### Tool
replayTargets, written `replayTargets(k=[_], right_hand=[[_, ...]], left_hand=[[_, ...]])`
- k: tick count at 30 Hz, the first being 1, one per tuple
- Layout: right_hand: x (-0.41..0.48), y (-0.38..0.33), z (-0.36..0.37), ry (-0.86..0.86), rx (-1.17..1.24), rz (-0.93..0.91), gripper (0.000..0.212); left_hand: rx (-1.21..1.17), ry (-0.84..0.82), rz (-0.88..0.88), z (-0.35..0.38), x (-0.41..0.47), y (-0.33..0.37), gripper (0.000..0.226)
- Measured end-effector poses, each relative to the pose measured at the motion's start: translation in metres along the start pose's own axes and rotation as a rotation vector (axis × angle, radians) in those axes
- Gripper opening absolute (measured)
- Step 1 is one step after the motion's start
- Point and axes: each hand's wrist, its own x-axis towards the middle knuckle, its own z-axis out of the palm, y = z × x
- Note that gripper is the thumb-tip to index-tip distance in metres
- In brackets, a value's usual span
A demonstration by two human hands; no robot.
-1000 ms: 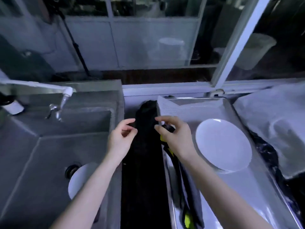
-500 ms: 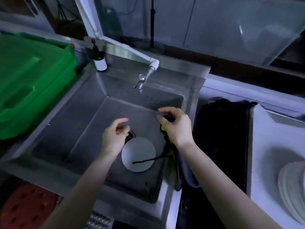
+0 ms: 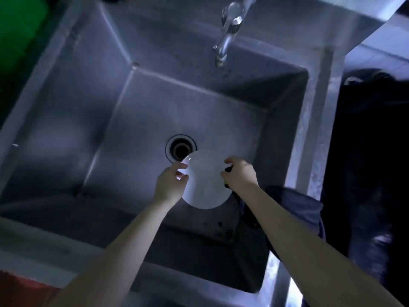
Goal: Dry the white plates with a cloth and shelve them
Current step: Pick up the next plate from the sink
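Note:
A white plate (image 3: 204, 185) lies low in the steel sink (image 3: 110, 96), just in front of the drain (image 3: 181, 149). My left hand (image 3: 170, 185) pinches the plate's left rim between thumb and fingers. My right hand (image 3: 240, 173) is at the plate's right rim and grips a dark cloth (image 3: 294, 209) with a yellow edge. The cloth hangs down from that hand over the sink's right wall.
A metal tap (image 3: 228, 29) hangs over the back of the sink. A green crate (image 3: 17, 29) stands at the far left and a red object (image 3: 22, 291) at the lower left. A dark gap (image 3: 365, 162) lies right of the sink.
The view turned left from the drainboard to the sink and dropped closer. Both hands went down to the plate; my left hand took hold of its rim. The cloth stayed in my right hand.

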Motion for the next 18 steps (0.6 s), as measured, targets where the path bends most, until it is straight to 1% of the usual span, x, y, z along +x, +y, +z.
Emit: replayTargets(k=[3,6,9,13,16,18], right_hand=[[0.022,0.011,0.023,-0.042,0.005,0.104,0.044],[0.039,0.026,0.036,0.031,-0.026,0.165,0.035],[0.047,0.042,0.046,0.065,-0.071,0.218,0.029],[0.052,0.048,0.059,0.024,0.012,0.262,0.026],[0.056,0.05,0.064,0.05,0.059,0.291,0.019],[0.058,0.051,0.066,0.028,0.058,0.313,0.023]], left_hand=[[0.099,-0.054,-0.008,0.012,0.024,-0.017,0.037],[0.154,-0.05,-0.003,0.018,0.042,-0.029,0.047],[0.184,-0.027,-0.01,0.022,0.058,-0.041,0.05],[0.162,-0.068,-0.061,0.029,0.069,-0.052,0.058],[0.14,-0.08,-0.096,0.033,0.072,-0.056,0.059],[0.142,-0.098,-0.115,0.034,0.077,-0.057,0.058]])
